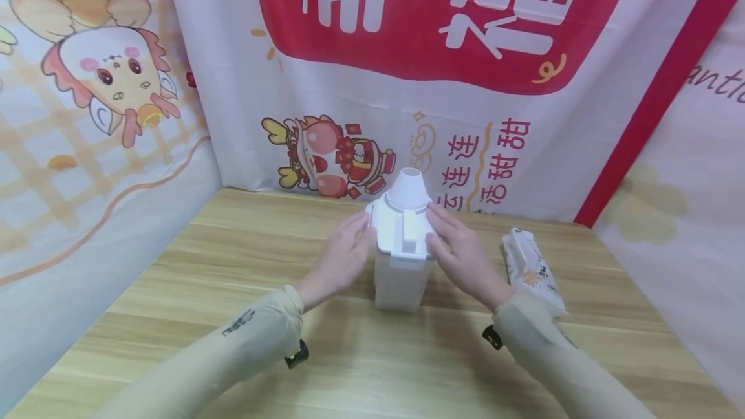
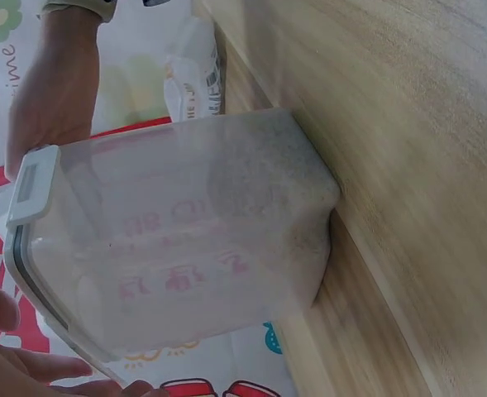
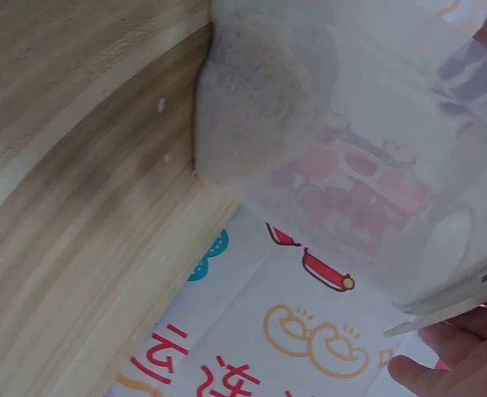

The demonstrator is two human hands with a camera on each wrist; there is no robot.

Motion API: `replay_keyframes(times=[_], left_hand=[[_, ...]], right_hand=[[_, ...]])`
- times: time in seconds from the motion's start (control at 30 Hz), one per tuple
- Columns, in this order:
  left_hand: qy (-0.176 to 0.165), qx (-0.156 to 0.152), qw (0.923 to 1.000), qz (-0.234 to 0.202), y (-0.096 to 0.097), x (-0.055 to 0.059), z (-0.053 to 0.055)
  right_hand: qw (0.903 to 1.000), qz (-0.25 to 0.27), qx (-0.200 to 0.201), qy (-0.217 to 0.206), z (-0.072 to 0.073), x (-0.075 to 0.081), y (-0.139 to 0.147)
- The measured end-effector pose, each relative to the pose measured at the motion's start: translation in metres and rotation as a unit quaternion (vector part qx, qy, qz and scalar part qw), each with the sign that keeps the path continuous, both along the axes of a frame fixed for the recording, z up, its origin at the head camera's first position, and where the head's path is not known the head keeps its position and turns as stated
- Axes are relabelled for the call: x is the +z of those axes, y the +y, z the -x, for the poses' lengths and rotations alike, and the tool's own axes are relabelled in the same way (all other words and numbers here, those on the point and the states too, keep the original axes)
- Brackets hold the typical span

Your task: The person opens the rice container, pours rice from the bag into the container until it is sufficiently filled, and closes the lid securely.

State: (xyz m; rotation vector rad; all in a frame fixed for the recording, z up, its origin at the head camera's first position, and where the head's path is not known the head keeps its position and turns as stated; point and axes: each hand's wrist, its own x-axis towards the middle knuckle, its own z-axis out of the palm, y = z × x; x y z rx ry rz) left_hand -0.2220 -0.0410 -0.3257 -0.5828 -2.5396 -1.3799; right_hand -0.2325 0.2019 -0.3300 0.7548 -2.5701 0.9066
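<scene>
A tall, translucent storage container stands upright on the wooden table, with pale grainy contents low inside it. On its white lid sits a white cone-shaped piece. My left hand touches the lid's left side, fingers fairly straight and thumb toward the front. Against the right side rests my right hand, placed much the same way. In the left wrist view the container appears sideways, with left fingers along the lid rim. In the right wrist view, right fingertips are beside the lid's edge.
A white printed packet lies on the table to the right of the container. Behind the table hangs a printed cloth, close to the back edge. A few tiny pale grains lie beside the container.
</scene>
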Motion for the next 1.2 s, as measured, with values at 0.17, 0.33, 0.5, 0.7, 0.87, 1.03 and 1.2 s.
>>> replay_keyframes(times=[0.17, 0.33, 0.5, 0.7, 0.87, 1.03, 1.2], left_hand=[[-0.003, -0.001, 1.0000, -0.003, -0.001, -0.002, 0.007], [-0.021, -0.014, 0.9996, -0.014, 0.001, -0.006, 0.013], [-0.035, -0.026, 0.9984, -0.037, 0.005, -0.014, 0.015], [-0.044, -0.050, 0.9947, -0.079, 0.012, -0.022, 0.012], [-0.053, -0.038, 0.9932, -0.097, 0.016, -0.023, 0.010], [-0.068, -0.022, 0.9925, -0.099, 0.019, -0.022, 0.008], [-0.062, -0.003, 0.9925, -0.105, 0.022, -0.024, 0.008]], right_hand=[[0.9999, 0.009, 0.005, 0.013, 0.000, -0.003, -0.002], [0.9991, 0.024, 0.007, 0.033, 0.002, -0.011, -0.001], [0.9985, 0.030, 0.009, 0.044, 0.002, -0.014, -0.001], [0.9983, 0.031, 0.008, 0.048, 0.001, -0.015, -0.004], [0.9983, 0.026, 0.002, 0.052, 0.000, -0.013, -0.008], [0.9978, 0.020, -0.003, 0.064, -0.001, -0.013, -0.009], [0.9975, 0.008, -0.008, 0.070, 0.000, -0.015, -0.010]])
